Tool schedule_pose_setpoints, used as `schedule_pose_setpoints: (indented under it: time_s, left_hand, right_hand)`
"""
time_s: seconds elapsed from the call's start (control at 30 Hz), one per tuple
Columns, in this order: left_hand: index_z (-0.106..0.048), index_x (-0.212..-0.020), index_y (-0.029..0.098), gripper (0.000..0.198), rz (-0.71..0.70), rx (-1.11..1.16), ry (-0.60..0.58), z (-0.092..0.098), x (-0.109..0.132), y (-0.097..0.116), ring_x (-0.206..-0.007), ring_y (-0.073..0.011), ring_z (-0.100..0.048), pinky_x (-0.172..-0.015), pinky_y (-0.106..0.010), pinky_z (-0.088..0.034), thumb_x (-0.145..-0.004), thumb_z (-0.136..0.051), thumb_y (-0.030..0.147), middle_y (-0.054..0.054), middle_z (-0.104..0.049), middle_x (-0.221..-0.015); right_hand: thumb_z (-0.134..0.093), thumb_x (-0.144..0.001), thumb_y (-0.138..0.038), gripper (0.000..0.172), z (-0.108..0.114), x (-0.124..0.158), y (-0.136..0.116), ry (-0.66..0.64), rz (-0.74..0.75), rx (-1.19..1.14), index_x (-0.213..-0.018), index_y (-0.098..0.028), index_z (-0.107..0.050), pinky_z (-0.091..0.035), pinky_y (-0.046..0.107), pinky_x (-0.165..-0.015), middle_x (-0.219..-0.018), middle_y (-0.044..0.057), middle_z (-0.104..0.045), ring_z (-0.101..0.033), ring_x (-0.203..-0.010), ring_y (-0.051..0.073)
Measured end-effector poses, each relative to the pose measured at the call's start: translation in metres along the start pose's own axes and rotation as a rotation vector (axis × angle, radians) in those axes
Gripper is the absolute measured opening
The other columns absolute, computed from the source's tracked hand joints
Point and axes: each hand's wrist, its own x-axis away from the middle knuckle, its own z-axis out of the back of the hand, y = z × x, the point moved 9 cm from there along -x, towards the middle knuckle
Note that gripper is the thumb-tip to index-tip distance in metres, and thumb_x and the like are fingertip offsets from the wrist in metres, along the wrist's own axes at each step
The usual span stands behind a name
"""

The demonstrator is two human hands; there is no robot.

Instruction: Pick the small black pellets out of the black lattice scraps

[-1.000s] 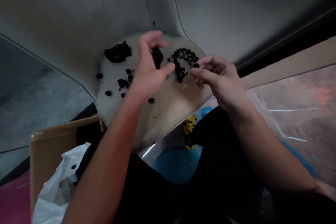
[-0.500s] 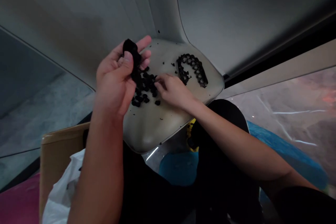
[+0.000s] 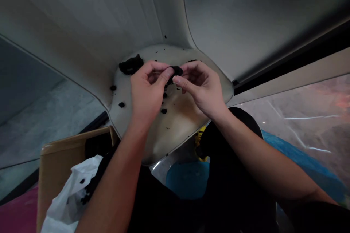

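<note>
Two hands on one black piece [image 3: 177, 70] – left hand [image 3: 147, 96] pinches it thumb-to-fingers from the 9 o'clock side, right hand [image 3: 204, 86] pinches its 3 o'clock end, fingers curled. The piece sits up over the pale seat [image 3: 155, 143], at about 12 o'clock on it. Clock: 12 = away from wearer.

Bigger dark chunk [image 3: 131, 64] lies on the seat at 11 o'clock from the left hand. Small black lump [image 3: 121, 105] between 8 and 9 from that hand; another lump [image 3: 164, 111] between 6 and 7 from the held piece. More dark bits partly hidden by the hands.

Off the seat: cardboard box [image 3: 58, 153] at 8 o'clock, white bag [image 3: 67, 204] against it – dark bits on the bag. Yellow shoe [image 3: 198, 141] at 5.
</note>
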Motion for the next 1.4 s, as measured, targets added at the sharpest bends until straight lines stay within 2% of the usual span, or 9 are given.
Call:
schedule_pose_setpoints:
  time_s: [0.13,0.33,0.47,0.6,0.73,0.93,1.03,1.23,1.4]
  left_hand:
    - [-0.077,-0.088,0.025,0.023,0.021,0.02,-0.075,-0.008,0.001,-0.001,-0.084,-0.0178,-0.072,-0.081,-0.031,-0.06,-0.103,-0.088,0.038,0.0,-0.077,-0.088]
    - [-0.084,-0.104,0.028,0.029,0.083,0.059,-0.21,-0.027,0.011,-0.005,-0.092,-0.0206,-0.074,-0.088,-0.034,-0.061,-0.106,-0.082,0.057,-0.002,-0.078,-0.095]
    - [-0.09,-0.11,0.031,0.017,0.039,-0.07,-0.282,-0.042,0.02,0.001,-0.116,-0.0246,-0.076,-0.109,-0.037,-0.058,-0.101,-0.091,0.045,-0.001,-0.086,-0.115]
    - [-0.091,-0.099,0.034,0.004,0.033,-0.105,-0.217,-0.041,0.021,0.001,-0.103,-0.0252,-0.075,-0.101,-0.041,-0.061,-0.098,-0.094,0.036,0.0,-0.087,-0.108]
    - [-0.088,-0.09,0.032,0.01,0.038,-0.115,-0.189,-0.04,0.02,-0.003,-0.092,-0.0223,-0.074,-0.095,-0.039,-0.06,-0.096,-0.095,0.032,0.001,-0.083,-0.093]
    - [-0.086,-0.106,0.03,0.021,0.137,-0.018,-0.322,-0.054,0.027,-0.006,-0.109,-0.0225,-0.078,-0.103,-0.037,-0.062,-0.093,-0.1,0.039,0.0,-0.084,-0.112]
    - [-0.082,-0.098,0.029,0.025,0.179,0.019,-0.308,-0.053,0.03,-0.009,-0.109,-0.0229,-0.078,-0.101,-0.036,-0.063,-0.089,-0.104,0.039,0.001,-0.082,-0.104]
    - [-0.077,-0.097,0.028,0.03,0.304,0.177,-0.229,-0.053,0.038,-0.021,-0.115,-0.0237,-0.079,-0.102,-0.037,-0.064,-0.088,-0.104,0.038,0.0,-0.081,-0.107]
    - [-0.08,-0.104,0.029,0.014,0.518,0.388,-0.392,-0.076,0.055,-0.021,-0.114,-0.0256,-0.079,-0.102,-0.04,-0.065,-0.105,-0.084,0.042,-0.003,-0.081,-0.109]
  right_hand:
    - [-0.111,-0.072,-0.056,0.06,0.015,-0.003,0.002,0.003,-0.014,-0.043,-0.102,-0.026,-0.068,-0.058,0.028,-0.069,-0.084,-0.005,-0.075,-0.07,-0.077,0.013]
    - [-0.107,-0.076,-0.06,0.054,0.038,0.0,-0.01,-0.001,0.065,0.18,-0.104,-0.024,-0.078,-0.055,0.033,-0.076,-0.094,-0.001,-0.076,-0.068,-0.086,0.017]
    - [-0.097,-0.091,-0.061,0.04,0.043,0.008,-0.021,-0.09,0.144,0.349,-0.1,-0.025,-0.083,-0.056,0.037,-0.085,-0.105,0.003,-0.079,-0.068,-0.091,0.02]
    - [-0.091,-0.094,-0.067,0.043,0.056,0.013,-0.026,-0.068,0.1,0.438,-0.105,-0.026,-0.085,-0.059,0.039,-0.088,-0.108,0.004,-0.082,-0.071,-0.093,0.022]
    - [-0.091,-0.092,-0.073,0.047,0.06,0.017,-0.025,-0.102,0.039,0.441,-0.105,-0.028,-0.084,-0.061,0.042,-0.092,-0.108,0.005,-0.081,-0.071,-0.096,0.025]
    - [-0.08,-0.101,-0.074,0.05,0.064,0.019,-0.025,-0.128,-0.007,0.464,-0.11,-0.026,-0.085,-0.06,0.038,-0.091,-0.103,0.004,-0.079,-0.073,-0.097,0.023]
    - [-0.073,-0.106,-0.074,0.051,0.062,0.019,-0.028,-0.125,-0.012,0.411,-0.113,-0.026,-0.087,-0.06,0.035,-0.09,-0.103,0.003,-0.079,-0.074,-0.095,0.02]
    - [-0.094,-0.09,-0.07,0.049,0.057,0.018,-0.024,-0.063,-0.099,0.153,-0.114,-0.028,-0.085,-0.063,0.032,-0.085,-0.111,0.0,-0.081,-0.077,-0.099,0.018]
    - [-0.097,-0.095,-0.048,0.03,0.053,0.018,-0.033,-0.092,-0.028,0.149,-0.119,-0.03,-0.089,-0.065,0.034,-0.084,-0.103,0.0,-0.081,-0.074,-0.089,0.018]
